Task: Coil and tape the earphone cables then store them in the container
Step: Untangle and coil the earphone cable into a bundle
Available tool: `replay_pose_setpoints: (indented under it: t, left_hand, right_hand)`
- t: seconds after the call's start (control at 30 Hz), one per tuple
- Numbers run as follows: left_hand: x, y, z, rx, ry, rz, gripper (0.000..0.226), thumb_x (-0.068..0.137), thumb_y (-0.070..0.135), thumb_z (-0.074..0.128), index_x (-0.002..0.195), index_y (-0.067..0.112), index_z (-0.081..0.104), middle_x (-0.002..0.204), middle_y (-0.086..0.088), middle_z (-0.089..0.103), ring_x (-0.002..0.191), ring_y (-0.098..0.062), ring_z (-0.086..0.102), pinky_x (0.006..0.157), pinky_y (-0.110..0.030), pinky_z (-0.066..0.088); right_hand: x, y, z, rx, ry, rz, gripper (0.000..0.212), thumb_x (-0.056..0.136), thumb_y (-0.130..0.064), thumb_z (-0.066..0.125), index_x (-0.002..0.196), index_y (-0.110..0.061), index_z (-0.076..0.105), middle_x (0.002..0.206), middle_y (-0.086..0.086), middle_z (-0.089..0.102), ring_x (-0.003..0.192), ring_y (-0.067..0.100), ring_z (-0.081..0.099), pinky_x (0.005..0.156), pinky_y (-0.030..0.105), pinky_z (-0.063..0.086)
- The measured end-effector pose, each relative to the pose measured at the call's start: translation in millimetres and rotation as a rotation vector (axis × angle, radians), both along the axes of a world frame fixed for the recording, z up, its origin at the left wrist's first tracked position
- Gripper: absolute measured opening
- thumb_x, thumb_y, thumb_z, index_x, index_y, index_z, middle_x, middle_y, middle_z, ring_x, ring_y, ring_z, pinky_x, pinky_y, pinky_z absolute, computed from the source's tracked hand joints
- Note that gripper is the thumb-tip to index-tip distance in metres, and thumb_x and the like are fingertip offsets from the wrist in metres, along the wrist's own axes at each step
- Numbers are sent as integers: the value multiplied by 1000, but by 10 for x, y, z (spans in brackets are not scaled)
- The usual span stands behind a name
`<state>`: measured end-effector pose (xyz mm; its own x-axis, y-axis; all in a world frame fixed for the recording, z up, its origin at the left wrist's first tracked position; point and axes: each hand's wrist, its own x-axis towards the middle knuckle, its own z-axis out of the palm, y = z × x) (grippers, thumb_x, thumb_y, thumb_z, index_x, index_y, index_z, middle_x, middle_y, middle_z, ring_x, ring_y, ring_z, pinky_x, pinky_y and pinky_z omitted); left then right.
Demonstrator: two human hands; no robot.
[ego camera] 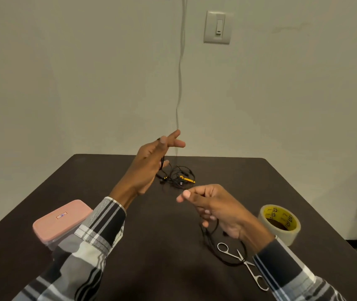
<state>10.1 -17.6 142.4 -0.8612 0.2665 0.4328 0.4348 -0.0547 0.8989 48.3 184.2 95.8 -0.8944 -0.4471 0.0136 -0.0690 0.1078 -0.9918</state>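
The lidded pink plastic container (61,220) sits at the tabletop's left. The left hand (151,164), fingers splayed, carries black earphone cable (162,162); loops could slide off. The tangled black-and-yellow earphones (178,178) may snag. The right hand (214,208) pinches cable trailing over steel scissors (241,262).

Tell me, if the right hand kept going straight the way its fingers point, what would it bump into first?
Probably the left hand. The right hand points left and a bit away, toward the left forearm. The tangled earphones lie just beyond that line on the table. Depth is hard to judge here.
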Motion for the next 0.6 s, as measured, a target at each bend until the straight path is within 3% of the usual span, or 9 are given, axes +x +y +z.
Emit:
replay_pose_setpoints:
  t: [0.1, 0.23, 0.3, 0.47, 0.6]
  left_hand:
    - [-55, -43, -78, -221, 66, 74, 43, 99, 50, 33, 106, 31, 71, 149, 21, 43, 142, -8, 34, 116, -33, 26]
    - [-66, -73, -195, -455, 62, 99, 46, 97, 53, 32, 111, 30, 69, 157, 12, 32, 139, 13, 25, 115, -19, 22]
    - [-44, -66, -239, -488, 50, 89, 46, 95, 54, 33, 110, 31, 69, 156, 11, 32, 138, 15, 25, 109, -11, 24]
    - [118, 71, -253, -495, -9, -62, 50, 96, 57, 33, 106, 28, 73, 147, 13, 49, 133, 6, 41, 100, -14, 36]
    - [305, 189, -213, -384, -157, -257, 55, 97, 57, 32, 111, 21, 72, 139, 18, 57, 128, -2, 53, 101, -38, 46]
  right_hand:
    - [54, 90, 197, 71, 59, -52, 34, 85, -48, 71, 94, -16, 79, 51, -11, 30, 45, 3, 28, 43, 19, 30]
    - [72, 236, 530, 147, 193, -150, 30, 88, -44, 69, 87, -16, 79, 49, -12, 33, 46, 6, 27, 46, 21, 23]
    - [48, 291, 704, 177, 273, -181, 27, 91, -36, 69, 83, -13, 79, 46, -14, 40, 45, 4, 31, 46, 21, 24]
    - [-70, 346, 1076, 211, 458, -178, 29, 85, -35, 76, 77, -7, 76, 44, -6, 44, 45, 6, 36, 47, 16, 33]
    - [-229, 320, 1200, 168, 536, -160, 32, 82, -39, 78, 75, -8, 75, 47, -2, 44, 47, 8, 38, 51, 16, 39]
